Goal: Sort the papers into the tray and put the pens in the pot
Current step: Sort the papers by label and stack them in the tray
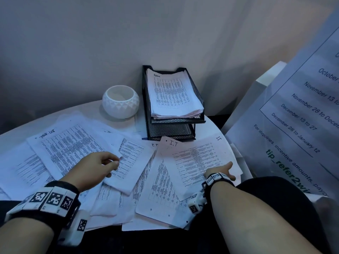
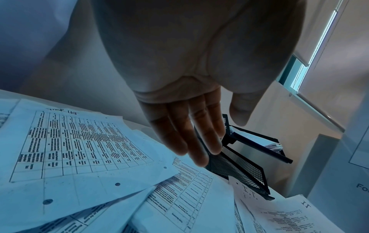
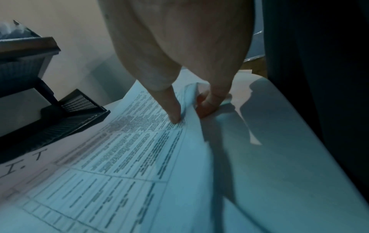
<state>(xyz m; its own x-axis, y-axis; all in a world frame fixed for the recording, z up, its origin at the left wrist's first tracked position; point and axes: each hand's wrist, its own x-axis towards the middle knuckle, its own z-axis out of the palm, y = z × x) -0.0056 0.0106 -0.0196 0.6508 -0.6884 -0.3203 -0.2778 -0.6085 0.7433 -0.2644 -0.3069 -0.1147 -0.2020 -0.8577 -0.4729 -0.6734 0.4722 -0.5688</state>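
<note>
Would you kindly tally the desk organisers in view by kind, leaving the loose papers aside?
Trays: 1, black mesh tray, two tiers, papers in the upper one.
Pots: 1, white pot, no pens visible in it.
Total: 2.

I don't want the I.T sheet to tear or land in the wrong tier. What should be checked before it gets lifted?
1. Right hand pinches the I.T sheet at its edge: ok.
2. One sheet only pinched: cannot tell.
3. Left hand clear of that sheet, over the other papers: ok.
4. Lower tier of the tray free: ok.
5. Top tier stack marked Admin, not I.T: ok.
</note>
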